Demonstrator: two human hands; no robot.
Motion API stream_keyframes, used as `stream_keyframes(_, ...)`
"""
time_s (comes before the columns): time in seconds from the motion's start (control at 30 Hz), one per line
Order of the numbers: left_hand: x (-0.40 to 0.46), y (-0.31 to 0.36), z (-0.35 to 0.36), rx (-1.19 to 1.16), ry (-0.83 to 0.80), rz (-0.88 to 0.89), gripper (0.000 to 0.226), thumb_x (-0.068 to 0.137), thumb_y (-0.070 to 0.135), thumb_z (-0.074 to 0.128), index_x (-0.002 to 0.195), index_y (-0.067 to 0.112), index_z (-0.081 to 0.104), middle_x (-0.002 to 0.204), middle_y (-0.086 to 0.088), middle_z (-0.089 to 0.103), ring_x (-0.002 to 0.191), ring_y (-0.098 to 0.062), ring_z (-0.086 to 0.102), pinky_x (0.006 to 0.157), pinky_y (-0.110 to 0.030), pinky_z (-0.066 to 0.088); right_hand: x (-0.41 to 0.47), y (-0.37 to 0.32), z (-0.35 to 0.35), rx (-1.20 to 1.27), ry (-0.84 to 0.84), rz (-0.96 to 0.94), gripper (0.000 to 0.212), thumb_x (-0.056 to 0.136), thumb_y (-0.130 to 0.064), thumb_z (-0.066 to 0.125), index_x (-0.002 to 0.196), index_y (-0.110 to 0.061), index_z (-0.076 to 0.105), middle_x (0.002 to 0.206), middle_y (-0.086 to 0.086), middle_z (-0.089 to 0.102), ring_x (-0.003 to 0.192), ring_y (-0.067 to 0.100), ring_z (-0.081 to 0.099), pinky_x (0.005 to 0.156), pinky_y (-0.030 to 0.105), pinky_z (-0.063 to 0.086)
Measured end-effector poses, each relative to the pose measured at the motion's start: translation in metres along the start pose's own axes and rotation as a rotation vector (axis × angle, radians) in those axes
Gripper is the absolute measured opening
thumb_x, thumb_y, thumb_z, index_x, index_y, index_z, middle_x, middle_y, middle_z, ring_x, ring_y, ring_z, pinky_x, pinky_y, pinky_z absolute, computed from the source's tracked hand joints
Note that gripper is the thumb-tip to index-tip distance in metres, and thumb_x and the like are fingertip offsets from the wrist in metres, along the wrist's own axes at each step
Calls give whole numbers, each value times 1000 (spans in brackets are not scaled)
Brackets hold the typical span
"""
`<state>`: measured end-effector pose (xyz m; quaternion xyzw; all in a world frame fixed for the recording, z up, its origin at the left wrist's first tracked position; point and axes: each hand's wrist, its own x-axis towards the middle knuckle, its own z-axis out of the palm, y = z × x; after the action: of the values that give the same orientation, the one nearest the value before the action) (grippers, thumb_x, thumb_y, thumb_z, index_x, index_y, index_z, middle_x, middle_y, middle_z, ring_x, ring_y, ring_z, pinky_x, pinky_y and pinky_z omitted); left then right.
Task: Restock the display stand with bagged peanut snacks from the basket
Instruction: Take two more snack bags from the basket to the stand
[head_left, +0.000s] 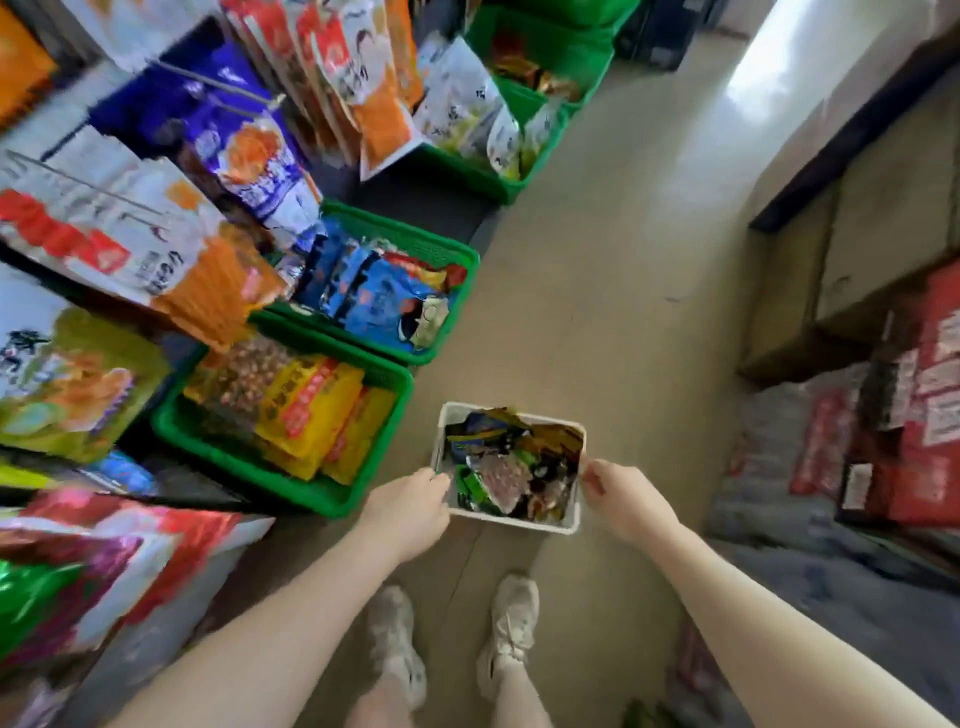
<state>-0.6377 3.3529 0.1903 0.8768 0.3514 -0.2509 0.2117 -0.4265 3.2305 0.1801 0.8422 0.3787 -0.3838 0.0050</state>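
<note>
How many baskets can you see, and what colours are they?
Green baskets: 4, one with yellow bags, one with blue bags, one with white bags, and one at the top.
White baskets: 1, the small white basket, held by the left hand and the right hand.
Total: 5 baskets.

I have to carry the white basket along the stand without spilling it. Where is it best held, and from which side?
Grip the white basket by its two short side rims, one hand each side, as the left hand and right hand do now. Its top is open and full of loose bags, so keep it level.
</note>
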Motion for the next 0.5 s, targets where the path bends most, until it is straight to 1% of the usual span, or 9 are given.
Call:
stream_keyframes(0.03,27,-4,18,5,-37,-14,24,95,25,35,108,11,50,112,-9,53,102,-30,57,72,-35,42,22,10,15,13,-17,27,19,93,-21,39,91,-9,54,100,15,66,89,34,62,71,36,48)
stream_keyframes(0.13,109,-16,73,15,-119,-56,25,95,23,35,110,11,51,114,-9,54,105,-31,57,77,-38,46,90,35,69,36,-37,62,21,95,-23,35,84,-11,49,97,16,66,86,35,63,69,38,52)
stream_keyframes(0.2,166,-24,110,11,-139,-64,24,94,21,35,110,11,51,115,-10,55,107,-31,57,79,-40,47,137,48,109,31,-34,57,21,95,-23,35,85,-11,49,97,14,66,87,34,62,66,37,48)
stream_keyframes(0.27,222,-34,150,21,-138,-53,24,94,20,35,110,11,50,115,-9,55,104,-31,58,78,-41,48,183,58,146,37,-15,49,21,95,-22,34,92,-11,53,98,10,63,89,32,59,66,36,46)
stream_keyframes(0.37,290,-54,205,71,-98,-41,22,93,20,37,110,10,47,114,-10,53,103,-29,54,74,-40,45,250,66,191,41,71,38,20,97,-20,33,98,-13,52,98,8,56,83,27,54,62,33,44)
stream_keyframes(0.43,323,-69,234,104,-51,-43,23,92,18,40,113,10,44,115,-10,50,106,-28,50,76,-38,43,289,65,213,85,145,29,23,97,-15,35,112,-13,52,107,8,56,89,26,54,66,36,48)
stream_keyframes(0.5,348,-80,259,151,3,-45,28,91,15,42,118,10,42,118,-9,49,110,-28,48,80,-38,44,320,61,231,109,219,-16,32,96,-10,37,125,-14,49,120,9,55,101,28,54,74,40,52)
